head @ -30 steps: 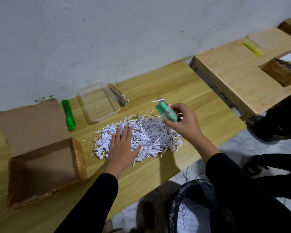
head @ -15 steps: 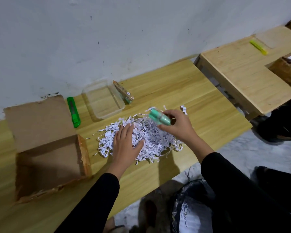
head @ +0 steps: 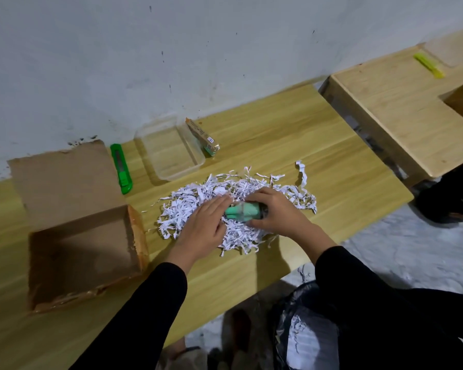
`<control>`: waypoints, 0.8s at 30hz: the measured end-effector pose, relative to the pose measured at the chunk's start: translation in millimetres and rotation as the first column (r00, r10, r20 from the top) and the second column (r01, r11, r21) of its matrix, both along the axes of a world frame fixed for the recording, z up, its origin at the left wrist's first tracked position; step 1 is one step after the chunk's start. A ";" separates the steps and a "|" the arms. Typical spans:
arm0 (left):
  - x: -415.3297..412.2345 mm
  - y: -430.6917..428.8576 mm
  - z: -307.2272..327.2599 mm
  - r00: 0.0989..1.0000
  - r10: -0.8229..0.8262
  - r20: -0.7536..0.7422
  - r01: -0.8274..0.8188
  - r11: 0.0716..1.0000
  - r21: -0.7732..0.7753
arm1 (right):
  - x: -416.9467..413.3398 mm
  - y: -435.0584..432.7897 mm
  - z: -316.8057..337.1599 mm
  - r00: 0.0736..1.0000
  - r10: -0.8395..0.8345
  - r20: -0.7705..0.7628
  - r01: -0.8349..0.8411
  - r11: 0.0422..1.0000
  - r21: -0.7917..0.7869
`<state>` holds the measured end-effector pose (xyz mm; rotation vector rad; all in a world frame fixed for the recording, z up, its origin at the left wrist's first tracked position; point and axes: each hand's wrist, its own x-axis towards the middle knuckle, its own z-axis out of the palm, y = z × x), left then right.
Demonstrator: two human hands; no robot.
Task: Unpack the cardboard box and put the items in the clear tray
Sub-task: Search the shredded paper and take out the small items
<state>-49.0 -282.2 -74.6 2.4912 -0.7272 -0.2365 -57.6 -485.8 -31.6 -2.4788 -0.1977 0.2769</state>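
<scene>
A mint-green item [head: 242, 211] wrapped in clear film lies across a heap of white shredded paper [head: 195, 194] on the wooden table. My right hand [head: 274, 212] is shut on its right end. My left hand [head: 206, 225] rests flat on the shreds, its fingertips touching the item's left end. The open cardboard box [head: 83, 252] stands empty at the left, flap laid back. The clear tray [head: 169, 148] sits empty behind the paper, near the wall.
A green utility knife [head: 121, 169] lies left of the tray. A small brown carton [head: 203, 137] lies against the tray's right side. A second wooden table [head: 401, 108] with a yellow-green knife [head: 428, 65] stands at the right. A black bag [head: 305, 332] sits below the table edge.
My right hand has brought the green item down and left, from above the paper to the heap's middle. My left hand has turned so its fingertips meet the item.
</scene>
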 end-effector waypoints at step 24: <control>0.6 1.2 -6.6 1.000 -0.006 -0.009 0.005 0.989 -0.147 | -1.9 -11.9 3.4 0.943 -0.227 -0.244 0.292 0.915 0.278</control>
